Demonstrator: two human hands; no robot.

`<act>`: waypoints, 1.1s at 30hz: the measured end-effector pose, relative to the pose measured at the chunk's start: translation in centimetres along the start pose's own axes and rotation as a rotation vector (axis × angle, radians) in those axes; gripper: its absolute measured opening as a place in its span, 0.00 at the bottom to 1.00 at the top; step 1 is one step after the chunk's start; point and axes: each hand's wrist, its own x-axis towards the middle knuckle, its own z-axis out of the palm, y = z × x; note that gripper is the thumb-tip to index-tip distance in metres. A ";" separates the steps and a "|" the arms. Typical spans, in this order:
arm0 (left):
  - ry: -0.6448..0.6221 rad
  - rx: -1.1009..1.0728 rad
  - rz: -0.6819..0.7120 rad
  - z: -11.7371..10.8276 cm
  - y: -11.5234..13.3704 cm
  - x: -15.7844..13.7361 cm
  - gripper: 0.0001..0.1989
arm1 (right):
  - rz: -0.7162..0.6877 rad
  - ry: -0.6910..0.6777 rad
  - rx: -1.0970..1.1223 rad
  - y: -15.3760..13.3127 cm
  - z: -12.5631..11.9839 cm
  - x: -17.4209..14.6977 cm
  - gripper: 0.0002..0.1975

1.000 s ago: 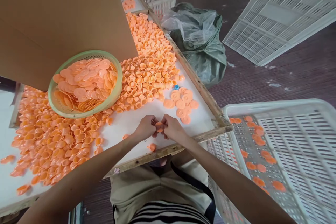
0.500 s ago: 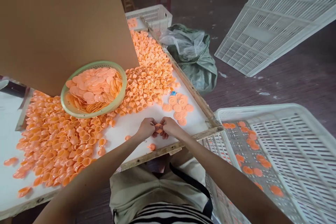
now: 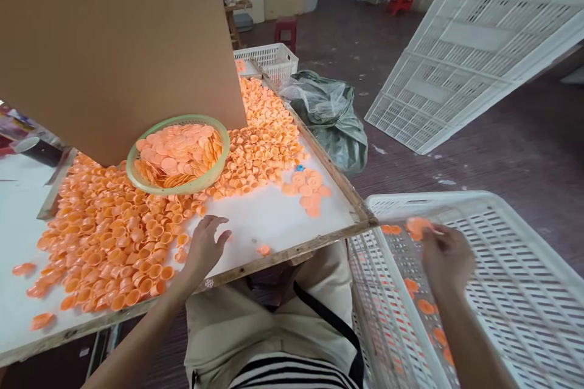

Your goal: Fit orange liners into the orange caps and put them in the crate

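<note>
My left hand [image 3: 207,250] is open above the white tabletop [image 3: 249,219], its fingers apart and holding nothing. It is close to the right edge of a large heap of orange plastic cups [image 3: 132,237]. Out to the right, my right hand [image 3: 449,261] pinches an orange plastic disc [image 3: 417,228] over a white slatted crate [image 3: 502,255]. Several orange pieces lie in that crate on a grey perforated surface. A small orange piece [image 3: 263,250] sits near the table's front edge. A cluster of flat orange discs [image 3: 310,191] lies by the table's right side, beside a small blue piece [image 3: 299,168].
A green basket [image 3: 223,164] full of orange discs stands among the cups, before a tall brown board [image 3: 123,42]. Wooden strips [image 3: 333,179] edge the table. A green sack [image 3: 337,127] and tall white crates [image 3: 438,67] stand beyond, with a red stool [image 3: 286,30] farther back.
My hands were together over the table, holding an orange piece. They have parted: the left moved left and opened, the right swung over the crate with a disc. The view has tilted up.
</note>
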 end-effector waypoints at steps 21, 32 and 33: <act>-0.180 -0.108 0.148 6.9 5.5 4.1 0.21 | -0.464 -0.663 -0.062 -11.6 12.2 -5.8 0.13; -0.305 -0.197 -0.033 5.5 5.0 -0.7 0.11 | -0.218 -0.875 0.090 -12.7 13.4 -7.1 0.08; -0.297 -0.224 -0.041 5.8 5.0 -0.4 0.11 | -0.169 -0.932 0.177 -12.9 13.2 -7.7 0.07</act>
